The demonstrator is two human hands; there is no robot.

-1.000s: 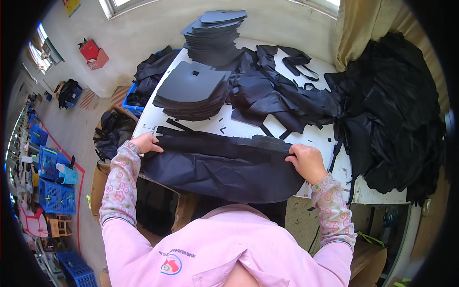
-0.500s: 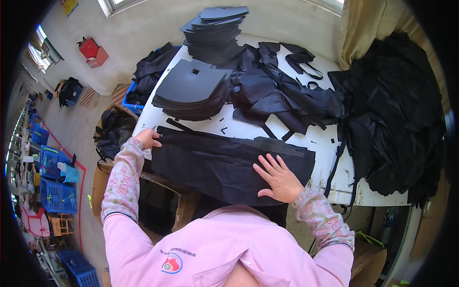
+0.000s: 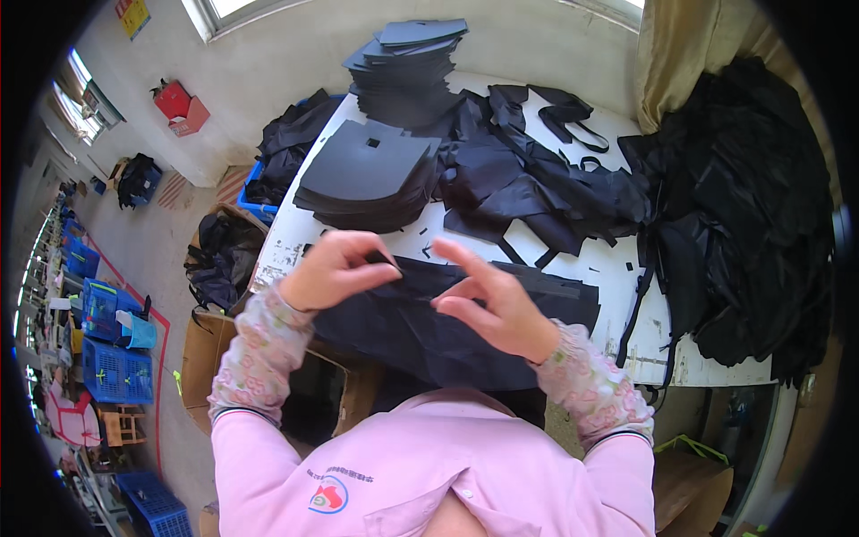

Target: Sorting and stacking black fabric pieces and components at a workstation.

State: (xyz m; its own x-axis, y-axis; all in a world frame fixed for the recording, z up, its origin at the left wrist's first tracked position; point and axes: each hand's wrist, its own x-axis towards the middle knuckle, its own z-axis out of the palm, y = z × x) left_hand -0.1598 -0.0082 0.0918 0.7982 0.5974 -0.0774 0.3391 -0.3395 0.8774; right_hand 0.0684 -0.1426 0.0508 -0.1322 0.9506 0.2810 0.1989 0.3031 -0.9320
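The black cloth [image 3: 420, 336] lies at the near edge of the table [image 3: 279, 255]. Over the cloth's left part, the left hand [image 3: 333, 270] has a narrow grip; whether it holds anything, I cannot tell. Over the cloth's middle, the right hand [image 3: 497, 309] has a wide grip. Beyond the cloth is a stack [image 3: 358, 170] of sheets. Nearer than the cloth, the pink shirt [image 3: 403, 465] bears dark lettering and a red-and-blue emblem [image 3: 328, 494].
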